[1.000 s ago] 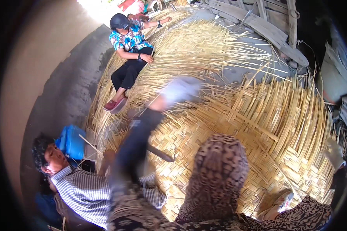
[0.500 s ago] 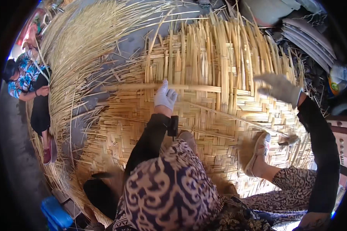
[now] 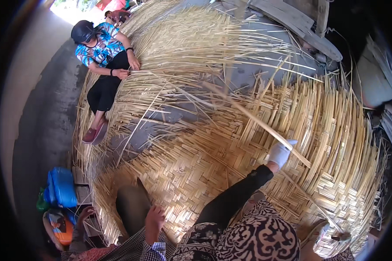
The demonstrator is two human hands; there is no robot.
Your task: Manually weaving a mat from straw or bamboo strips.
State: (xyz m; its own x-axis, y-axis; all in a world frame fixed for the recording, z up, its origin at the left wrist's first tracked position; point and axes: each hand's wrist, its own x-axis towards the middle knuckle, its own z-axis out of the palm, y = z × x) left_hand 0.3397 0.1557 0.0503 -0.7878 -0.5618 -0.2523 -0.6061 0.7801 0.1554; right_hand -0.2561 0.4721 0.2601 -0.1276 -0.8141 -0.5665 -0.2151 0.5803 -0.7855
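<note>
Head view: the wearer's left hand (image 3: 279, 154), in a pale glove, grips a split-cane strip (image 3: 261, 123), its fingers clamped on the piece near its right, near end; the thumb's exact position cannot be told. The right hand lies out of view, so whether its fingers are apart or together cannot be told. The strip slants from far left to near right above the woven cane mat (image 3: 183, 174), its far end blurred and well apart from the hand. Loose long slats (image 3: 329, 117) fan out along the mat's far right side; a heap of thin canes (image 3: 183, 48) lies far left, beside a seated co-worker (image 3: 106, 56). Near left, another person's hand (image 3: 154, 219) is just beside a dark, narrow tool (image 3: 143, 190). Likely faults: held toward one end, the strip may swing or twist, its long far portion snagging the loose canes; forced against the fanned slats, it may split or displace them; the smooth glove may let it slip.
</note>
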